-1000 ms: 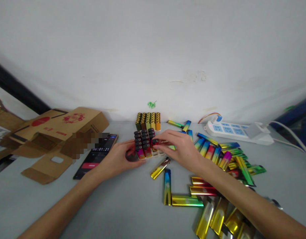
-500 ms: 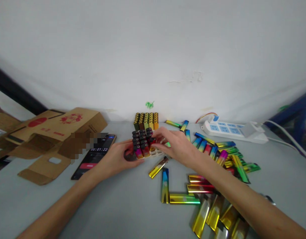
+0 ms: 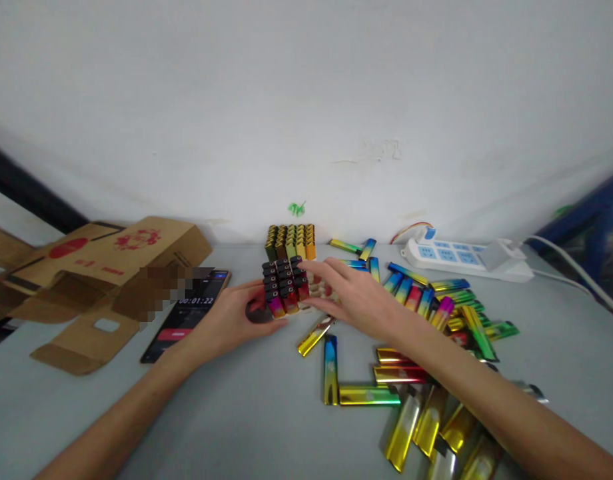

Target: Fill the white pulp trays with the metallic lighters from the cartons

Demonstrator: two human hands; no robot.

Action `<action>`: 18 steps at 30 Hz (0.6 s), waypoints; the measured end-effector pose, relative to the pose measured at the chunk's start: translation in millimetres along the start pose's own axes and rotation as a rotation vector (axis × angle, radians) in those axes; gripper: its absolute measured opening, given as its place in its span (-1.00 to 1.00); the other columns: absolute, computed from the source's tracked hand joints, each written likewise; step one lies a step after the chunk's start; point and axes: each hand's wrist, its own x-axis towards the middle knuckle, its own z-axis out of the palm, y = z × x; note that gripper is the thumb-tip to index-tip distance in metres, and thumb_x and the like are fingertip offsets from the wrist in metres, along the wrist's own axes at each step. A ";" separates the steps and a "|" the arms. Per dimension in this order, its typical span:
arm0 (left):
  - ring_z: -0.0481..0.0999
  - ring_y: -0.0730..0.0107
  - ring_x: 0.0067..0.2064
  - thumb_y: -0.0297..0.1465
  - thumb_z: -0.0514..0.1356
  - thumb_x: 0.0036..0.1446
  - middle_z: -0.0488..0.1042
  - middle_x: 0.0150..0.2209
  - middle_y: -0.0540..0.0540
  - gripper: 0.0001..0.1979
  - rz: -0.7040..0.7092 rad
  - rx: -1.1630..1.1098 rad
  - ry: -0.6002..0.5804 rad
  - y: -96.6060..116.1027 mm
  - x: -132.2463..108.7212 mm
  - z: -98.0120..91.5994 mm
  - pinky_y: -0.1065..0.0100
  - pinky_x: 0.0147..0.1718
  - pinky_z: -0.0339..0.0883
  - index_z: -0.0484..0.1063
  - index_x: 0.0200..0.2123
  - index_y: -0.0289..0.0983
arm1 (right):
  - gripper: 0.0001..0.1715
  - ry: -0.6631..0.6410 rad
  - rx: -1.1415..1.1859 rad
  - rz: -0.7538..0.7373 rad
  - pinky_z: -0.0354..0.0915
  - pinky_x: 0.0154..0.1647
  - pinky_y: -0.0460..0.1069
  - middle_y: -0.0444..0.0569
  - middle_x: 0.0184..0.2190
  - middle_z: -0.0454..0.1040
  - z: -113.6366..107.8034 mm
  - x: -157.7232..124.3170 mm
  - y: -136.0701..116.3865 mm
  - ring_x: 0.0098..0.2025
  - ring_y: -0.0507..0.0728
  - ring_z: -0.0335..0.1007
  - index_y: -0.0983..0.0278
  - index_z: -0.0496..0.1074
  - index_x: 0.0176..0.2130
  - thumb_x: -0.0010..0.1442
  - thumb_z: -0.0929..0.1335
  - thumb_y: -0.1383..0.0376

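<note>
Your left grip [image 3: 239,312] clasps a tray [image 3: 318,290] part-filled with upright lighters [image 3: 285,283], part bare; loose lighters [image 3: 330,373] remain; whether your right grip [image 3: 359,290] holds one is unclear.

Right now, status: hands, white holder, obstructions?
Left hand at holder's left side; right hand at black-topped pieces. White holder part-filled. Loose shiny pieces scattered right.

On the dark, flat, rectangular phone [image 3: 184,317], white digits [image 3: 196,301] read 00:01:22; any wording on its pinkish-red screen button [image 3: 175,334] is too small to read from where I stand. Brown cardboard carton [image 3: 174,257] bears a solid red oval [image 3: 68,249], a roundish red emblem [image 3: 137,240] and smaller red characters [image 3: 112,271], none legible. Green scrawl [image 3: 296,209] on the pale wall [image 3: 266,120]: no letters I can make out.
</note>
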 end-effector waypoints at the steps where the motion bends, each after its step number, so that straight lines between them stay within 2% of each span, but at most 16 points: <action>1: 0.38 0.37 -0.40 -0.07 0.34 0.19 0.55 -0.33 -0.03 -0.60 0.002 0.004 -0.005 0.8 -0.1 -0.5 0.37 -0.42 0.22 0.61 -0.15 -0.32 | -0.45 0.015 0.010 0.018 0.51 -0.02 0.14 0.15 0.11 0.57 -9.0 -4.0 2.1 -0.09 0.22 0.58 0.23 0.35 0.35 0.48 0.37 0.11; 3: 0.36 0.38 -0.42 -0.06 0.34 0.19 0.52 -0.37 -0.01 -0.60 0.012 0.010 -0.007 1.6 -0.2 -1.3 0.38 -0.44 0.20 0.60 -0.20 -0.31 | -0.50 0.033 0.030 0.048 0.48 -0.03 0.12 0.08 -0.02 0.62 -31.4 -14.7 8.7 -0.14 0.20 0.58 0.21 0.42 0.29 0.48 0.37 0.08; 6: 0.35 0.37 -0.44 -0.03 0.34 0.17 0.48 -0.39 -0.02 -0.59 0.023 0.018 0.007 1.1 -0.1 -1.7 0.36 -0.46 0.19 0.60 -0.24 -0.30 | -0.73 -0.028 0.067 0.084 0.43 -0.17 0.06 -0.04 -0.24 0.61 -64.0 -40.3 19.1 -0.27 0.15 0.54 0.17 0.59 -0.01 0.47 0.39 0.09; 9: 0.35 0.36 -0.45 0.01 0.33 0.16 0.47 -0.40 -0.03 -0.57 0.020 0.012 0.008 0.6 0.6 -1.8 0.34 -0.46 0.19 0.60 -0.26 -0.29 | -0.77 -0.191 0.107 0.179 0.41 -0.21 0.05 -0.04 -0.20 0.61 -82.1 -76.3 23.2 -0.23 0.17 0.54 0.13 0.62 -0.12 0.41 0.44 0.05; 14: 0.36 0.34 -0.44 -0.04 0.36 0.13 0.50 -0.37 -0.06 -0.61 -0.008 -0.035 0.014 2.3 1.2 -1.6 0.32 -0.46 0.19 0.61 -0.25 -0.28 | -0.77 -0.316 0.139 0.394 0.47 -0.06 0.11 0.00 -0.12 0.58 -78.3 -132.2 20.6 -0.10 0.23 0.56 0.08 0.64 -0.19 0.37 0.46 0.02; 18: 0.38 0.32 -0.41 -0.10 0.36 0.13 0.54 -0.33 -0.07 -0.65 -0.017 -0.049 0.002 3.3 0.4 -1.9 0.32 -0.44 0.21 0.61 -0.21 -0.28 | -0.78 -0.300 0.111 0.408 0.50 -0.03 0.15 0.04 -0.05 0.55 -66.1 -151.4 17.6 -0.07 0.28 0.55 0.08 0.64 -0.19 0.32 0.49 0.02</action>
